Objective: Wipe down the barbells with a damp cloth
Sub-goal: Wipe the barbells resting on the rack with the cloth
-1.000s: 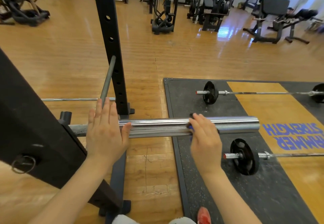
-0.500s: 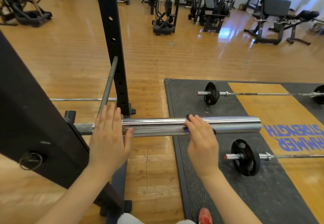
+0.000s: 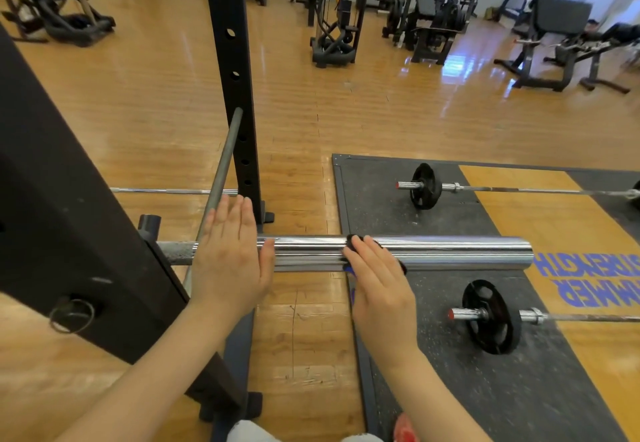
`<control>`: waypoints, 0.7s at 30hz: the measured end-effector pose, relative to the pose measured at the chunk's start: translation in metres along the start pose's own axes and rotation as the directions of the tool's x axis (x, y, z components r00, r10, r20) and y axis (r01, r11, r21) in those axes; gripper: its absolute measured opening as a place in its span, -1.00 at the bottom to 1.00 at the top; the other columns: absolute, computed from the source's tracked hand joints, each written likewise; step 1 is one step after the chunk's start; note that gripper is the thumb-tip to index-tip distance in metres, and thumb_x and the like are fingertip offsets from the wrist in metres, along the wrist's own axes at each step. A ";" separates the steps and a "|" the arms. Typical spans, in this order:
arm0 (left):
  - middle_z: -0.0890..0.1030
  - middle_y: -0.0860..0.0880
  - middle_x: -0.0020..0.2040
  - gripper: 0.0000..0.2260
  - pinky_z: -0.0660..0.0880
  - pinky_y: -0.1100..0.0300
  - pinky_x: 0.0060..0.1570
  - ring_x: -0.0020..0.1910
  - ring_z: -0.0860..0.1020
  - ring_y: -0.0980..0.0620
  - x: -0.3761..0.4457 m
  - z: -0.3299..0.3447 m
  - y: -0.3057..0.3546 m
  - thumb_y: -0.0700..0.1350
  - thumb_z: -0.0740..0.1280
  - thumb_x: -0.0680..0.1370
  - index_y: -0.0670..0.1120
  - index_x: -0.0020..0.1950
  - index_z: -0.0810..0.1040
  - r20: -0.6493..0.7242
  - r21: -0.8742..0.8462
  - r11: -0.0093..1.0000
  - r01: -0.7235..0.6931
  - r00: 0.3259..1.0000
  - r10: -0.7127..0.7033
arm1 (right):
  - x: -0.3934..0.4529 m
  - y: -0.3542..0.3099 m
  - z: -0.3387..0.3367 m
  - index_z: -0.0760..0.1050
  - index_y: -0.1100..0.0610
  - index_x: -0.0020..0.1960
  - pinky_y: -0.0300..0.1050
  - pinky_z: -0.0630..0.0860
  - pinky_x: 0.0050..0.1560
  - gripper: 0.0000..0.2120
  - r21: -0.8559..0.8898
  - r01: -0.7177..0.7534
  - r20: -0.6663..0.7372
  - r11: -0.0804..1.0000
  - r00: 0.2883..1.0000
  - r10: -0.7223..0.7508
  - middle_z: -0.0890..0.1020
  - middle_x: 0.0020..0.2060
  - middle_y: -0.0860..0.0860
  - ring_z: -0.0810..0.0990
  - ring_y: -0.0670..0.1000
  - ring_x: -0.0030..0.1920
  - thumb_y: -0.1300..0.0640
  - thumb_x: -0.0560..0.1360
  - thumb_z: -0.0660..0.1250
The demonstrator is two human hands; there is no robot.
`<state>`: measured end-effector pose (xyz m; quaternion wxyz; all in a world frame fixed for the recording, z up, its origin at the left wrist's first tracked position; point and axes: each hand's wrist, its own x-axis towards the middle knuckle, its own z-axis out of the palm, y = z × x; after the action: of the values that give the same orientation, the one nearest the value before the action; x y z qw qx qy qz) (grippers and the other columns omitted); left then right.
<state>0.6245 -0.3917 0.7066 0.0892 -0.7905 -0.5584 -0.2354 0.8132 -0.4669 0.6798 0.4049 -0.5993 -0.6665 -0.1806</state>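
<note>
While the left hand (image 3: 228,261) is lying flat on the bar (image 3: 398,254), the right hand (image 3: 377,279) is pressing a cloth (image 3: 353,246) at center; with no real grip, the bar could be rolling toward 12 o'clock.

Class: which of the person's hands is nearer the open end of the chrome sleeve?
Right. The right hand lies mid-sleeve on a cloth; the left hand rests at the sleeve's inner end by the rack.
</note>
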 end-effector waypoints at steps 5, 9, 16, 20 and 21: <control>0.30 -0.32 0.44 -0.38 0.07 -0.10 0.43 0.47 0.21 -0.27 -0.002 -0.001 0.001 0.09 -0.02 0.58 -0.36 0.45 0.25 0.024 -0.016 0.999 0.042 0.999 -0.042 | 0.010 0.026 -0.014 0.59 0.33 0.10 0.03 0.44 0.22 -0.70 -0.099 -0.180 -0.106 0.979 0.980 0.169 0.64 0.07 0.19 0.59 0.16 0.14 0.24 0.52 0.16; 0.20 -0.32 0.49 -0.38 -0.09 -0.02 0.49 0.50 0.08 -0.26 -0.016 -0.001 0.006 0.07 0.02 0.58 -0.35 0.48 0.19 -0.036 -0.038 0.999 0.032 0.999 -0.033 | 0.009 0.004 0.006 0.60 0.31 0.10 0.05 0.44 0.22 -0.74 -0.072 -0.094 -0.078 0.993 0.993 0.089 0.64 0.07 0.16 0.58 0.14 0.15 0.28 0.50 0.22; 0.36 -0.33 0.40 -0.46 -0.04 0.02 0.49 0.45 0.24 -0.26 -0.007 0.009 -0.001 0.01 0.04 0.60 -0.37 0.41 0.30 -0.106 -0.073 0.997 -0.035 0.994 0.027 | -0.013 0.034 -0.008 0.47 0.26 0.26 0.09 0.39 0.29 -0.64 -0.050 0.006 -0.007 0.999 1.000 -0.007 0.51 0.24 0.14 0.43 0.12 0.31 0.41 0.47 0.24; 0.41 -0.34 0.36 -0.45 0.09 -0.08 0.43 0.42 0.30 -0.29 0.002 0.007 -0.003 0.02 0.05 0.59 -0.39 0.38 0.35 -0.096 -0.051 0.998 -0.040 0.995 0.035 | -0.008 0.060 -0.020 0.51 0.36 0.20 0.13 0.41 0.23 -0.70 -0.088 -0.214 -0.158 0.973 0.967 0.199 0.56 0.18 0.22 0.43 0.13 0.27 0.22 0.62 0.14; 0.41 -0.34 0.36 -0.43 0.11 -0.09 0.42 0.41 0.31 -0.29 0.003 0.006 -0.003 0.05 0.02 0.60 -0.39 0.38 0.35 -0.080 -0.051 0.998 -0.030 0.996 0.026 | -0.006 0.056 -0.017 0.52 0.36 0.19 0.14 0.41 0.23 -0.72 -0.089 -0.233 -0.175 0.968 0.961 0.215 0.57 0.16 0.23 0.44 0.13 0.26 0.24 0.59 0.17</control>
<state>0.6247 -0.3854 0.7022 0.0939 -0.7903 -0.5368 -0.2800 0.8716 -0.4709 0.6724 0.4429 -0.6753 -0.5479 -0.2185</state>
